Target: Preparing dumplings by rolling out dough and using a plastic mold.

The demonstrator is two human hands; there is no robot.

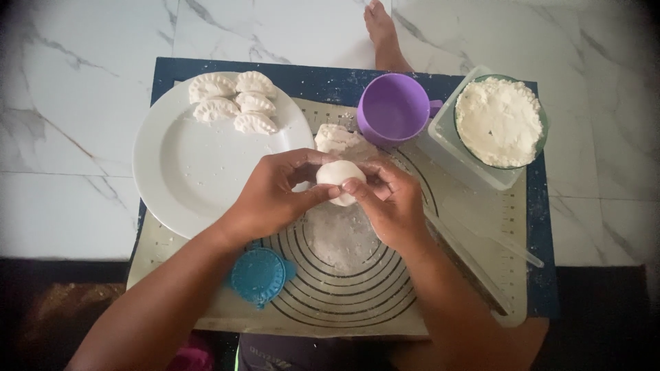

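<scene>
Left hand [275, 189] and right hand [388, 199], centre of frame, both closed round a small dough ball [340, 180], fingertips pinching it between them, held just above the mat. Right behind, upper centre: rough dough lump [338, 137] lying on the round-marked pastry mat [357, 288]. Below the hands, floured patch on the mat; lower left, blue dumpling press [258, 276], untouched. Upper left: white plate [185, 178] w/ five shaped dumplings [234, 103] at its top edge, rest of plate bare. Upper right: purple cup [393, 106], then bowl of flour [500, 121] in a clear tray. Judging progress: early on; five done, one ball in hand, lump not yet portioned.
</scene>
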